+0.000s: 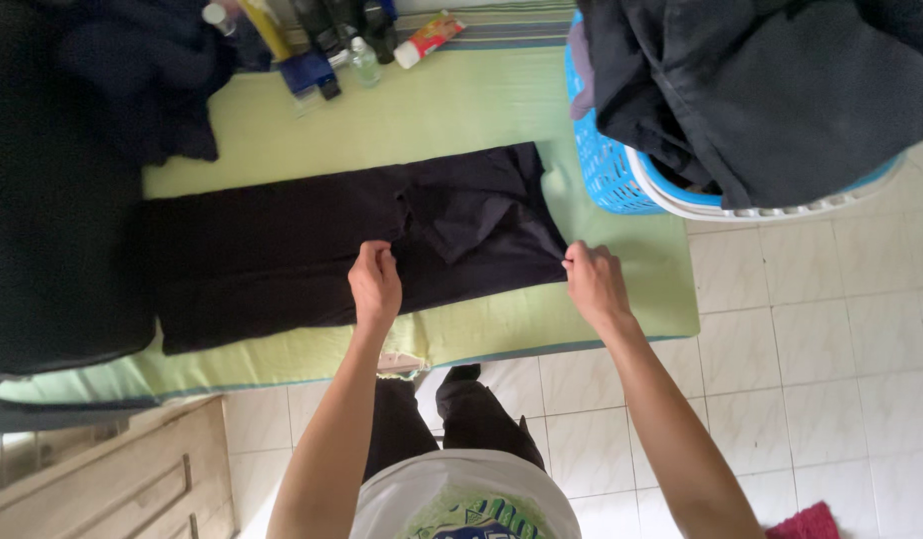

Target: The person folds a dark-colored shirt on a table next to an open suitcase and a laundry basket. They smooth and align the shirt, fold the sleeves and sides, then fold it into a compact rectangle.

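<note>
A pair of dark trousers (282, 255) lies flat and stretched out on a pale green mat (451, 110). My left hand (374, 282) pinches the fabric near the middle of the trousers, close to the seat. My right hand (593, 280) grips the waistband corner at the right end of the trousers. Both hands have their fingers closed on the cloth.
A blue and white laundry basket (621, 175) heaped with dark clothes (771, 90) stands at the mat's right end. Bottles and tubes (331, 45) line the far edge. More dark clothing (72, 180) is piled at left. White tiled floor and a wooden cabinet (112, 479) lie below.
</note>
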